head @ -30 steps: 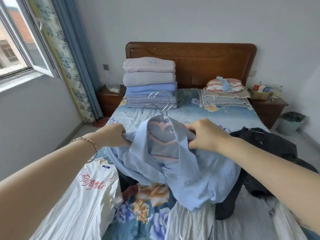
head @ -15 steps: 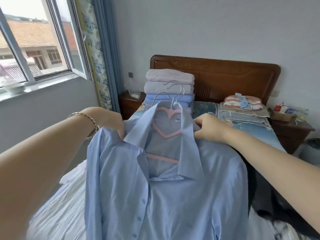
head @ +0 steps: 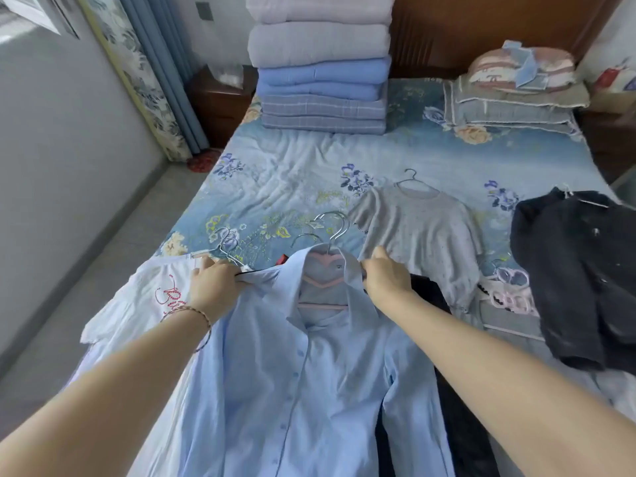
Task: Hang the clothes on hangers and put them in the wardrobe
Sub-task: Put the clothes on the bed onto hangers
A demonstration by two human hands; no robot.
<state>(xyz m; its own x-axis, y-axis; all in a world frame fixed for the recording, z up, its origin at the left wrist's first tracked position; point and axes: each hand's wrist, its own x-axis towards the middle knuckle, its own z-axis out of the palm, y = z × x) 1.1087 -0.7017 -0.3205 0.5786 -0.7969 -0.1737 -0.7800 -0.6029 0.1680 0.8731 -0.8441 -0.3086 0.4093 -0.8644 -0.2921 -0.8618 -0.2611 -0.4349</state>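
Bed (head: pixel 303 166) with blue floral sheet fills centre frame. Stack of folded quilts (head: pixel 321 63) upper centre, against wooden headboard (head: pixel 481 25). Pillows (head: pixel 512 98) upper right. Dark nightstand (head: pixel 220 98) and blue curtain (head: pixel 155 63) upper left; small red object (head: pixel 203 162) on grey floor (head: pixel 103 270) beneath curtain.

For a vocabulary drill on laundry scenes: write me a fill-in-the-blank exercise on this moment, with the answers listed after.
1. The shirt gripped at the shoulders by the left hand and the right hand is light ____.
2. The hanger inside its collar is ____.
3. The white T-shirt bears ____ lettering.
4. The grey top lies nearer the ____ hand.

Answers: blue; pink; red; right.
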